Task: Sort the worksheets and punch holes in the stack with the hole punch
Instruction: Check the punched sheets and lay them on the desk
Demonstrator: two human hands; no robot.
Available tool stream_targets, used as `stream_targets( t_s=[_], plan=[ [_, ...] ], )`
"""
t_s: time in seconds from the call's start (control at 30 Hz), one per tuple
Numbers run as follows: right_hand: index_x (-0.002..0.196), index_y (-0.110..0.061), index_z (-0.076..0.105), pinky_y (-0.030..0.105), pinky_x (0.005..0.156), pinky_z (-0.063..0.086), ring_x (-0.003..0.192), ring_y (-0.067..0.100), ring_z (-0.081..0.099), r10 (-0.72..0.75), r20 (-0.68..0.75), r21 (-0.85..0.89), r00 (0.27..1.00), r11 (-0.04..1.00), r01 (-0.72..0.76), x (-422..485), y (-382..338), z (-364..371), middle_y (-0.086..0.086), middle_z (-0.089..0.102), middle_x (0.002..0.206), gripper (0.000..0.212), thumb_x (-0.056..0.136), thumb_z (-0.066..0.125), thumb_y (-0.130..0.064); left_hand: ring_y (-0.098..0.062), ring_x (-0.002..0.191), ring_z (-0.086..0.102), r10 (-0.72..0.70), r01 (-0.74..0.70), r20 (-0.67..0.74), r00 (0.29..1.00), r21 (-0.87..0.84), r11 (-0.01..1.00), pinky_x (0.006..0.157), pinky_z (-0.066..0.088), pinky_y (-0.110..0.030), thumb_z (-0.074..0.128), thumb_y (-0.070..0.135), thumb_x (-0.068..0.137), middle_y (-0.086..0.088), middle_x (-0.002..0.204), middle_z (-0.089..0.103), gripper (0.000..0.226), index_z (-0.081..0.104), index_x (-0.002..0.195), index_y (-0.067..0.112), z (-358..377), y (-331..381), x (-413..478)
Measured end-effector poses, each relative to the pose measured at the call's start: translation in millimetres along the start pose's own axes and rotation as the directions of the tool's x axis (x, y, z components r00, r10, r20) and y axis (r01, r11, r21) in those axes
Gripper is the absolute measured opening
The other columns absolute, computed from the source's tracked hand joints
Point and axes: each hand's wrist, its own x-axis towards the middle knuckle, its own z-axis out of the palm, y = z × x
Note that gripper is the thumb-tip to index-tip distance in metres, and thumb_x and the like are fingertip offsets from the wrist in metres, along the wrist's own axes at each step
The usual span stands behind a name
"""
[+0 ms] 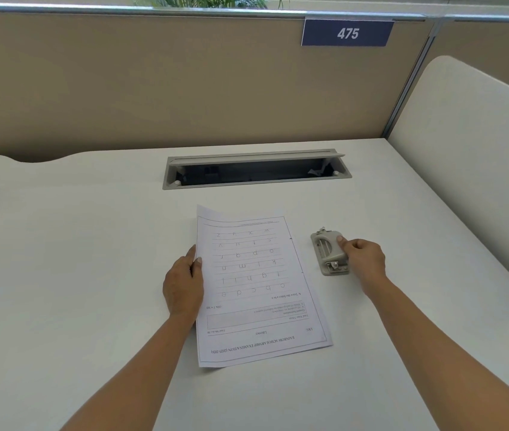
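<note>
On the white desk (91, 244): likely floppy white paper worksheets (256, 284), edge pinched in left hand (183, 283); hard grey metal hole punch (328, 251), likely heavy, gripped in right hand (363, 259).

Left hand (183, 284) mid-frame, pinching white printed worksheets (256, 290) | right hand (363, 259) right of centre, gripping grey metal hole punch (328, 250)

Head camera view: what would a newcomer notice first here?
The printed worksheets lie at centre, upside down to the camera, with the left hand holding their left edge. Just right of them, the right hand grips a grey hole punch. A blue sign reading 475 hangs on the partition behind.
</note>
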Motion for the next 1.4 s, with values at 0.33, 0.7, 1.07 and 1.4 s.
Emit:
stream_targets(
  t_s=[0.33, 0.7, 1.07, 1.4],
  plan=[
    [0.081, -0.01, 0.059, 0.029, 0.065, 0.042, 0.089, 0.028, 0.056, -0.068, -0.136, -0.102, 0.988, 0.993, 0.054, 3.8, 3.1, -1.9, 0.006, 0.06, 0.087, 0.028, 0.087, 0.057, -0.038, -0.02, 0.076, 0.049, -0.003, 0.003, -0.004, 1.0, -0.028, 1.0, 0.072, 0.038, -0.029, 0.043, 0.015, 0.094, -0.005, 0.076, 0.055, 0.037, 0.052, 0.129, 0.019, -0.9, 0.6, -0.5],
    [0.088, -0.007, 0.063, 0.021, 0.07, 0.037, 0.079, 0.014, 0.052, -0.513, 0.12, -0.271, 0.85, 0.807, 0.525, -32.8, -2.4, 32.8, 0.005, 0.062, 0.092, 0.011, 0.086, 0.061, -0.018, -0.024, 0.084, 0.054, 0.006, -0.01, -0.024, 1.0, -0.176, 0.984, 0.079, 0.044, -0.034, 0.043, 0.012, 0.094, -0.006, 0.087, 0.059, 0.035, 0.055, 0.127, 0.016, -3.4, 5.3, -1.6],
    [0.122, -0.005, 0.049, 0.022, 0.082, 0.039, 0.093, 0.014, 0.05, -0.267, 0.305, -0.153, 0.914, 0.934, 0.323, -41.2, -4.0, 46.3, 0.001, 0.051, 0.102, 0.04, 0.088, 0.06, -0.021, -0.005, 0.1, 0.06, -0.028, 0.014, -0.014, 1.0, -0.607, 0.795, 0.083, 0.048, -0.015, 0.046, 0.009, 0.094, 0.008, 0.111, 0.062, 0.03, 0.059, 0.12, 0.019, -29.4, 35.5, -2.3],
    [0.129, -0.007, 0.046, 0.027, 0.083, 0.04, 0.097, 0.014, 0.05, -0.176, 0.349, -0.078, 0.92, 0.973, 0.216, -50.0, -9.9, 56.8, 0.005, 0.057, 0.111, 0.046, 0.091, 0.054, -0.03, -0.001, 0.093, 0.064, 0.041, -0.042, -0.018, 0.999, -0.67, 0.741, 0.077, 0.054, -0.015, 0.05, 0.013, 0.093, 0.008, 0.104, 0.067, 0.024, 0.062, 0.111, 0.023, -53.3, 53.5, -4.7]
  ],
)
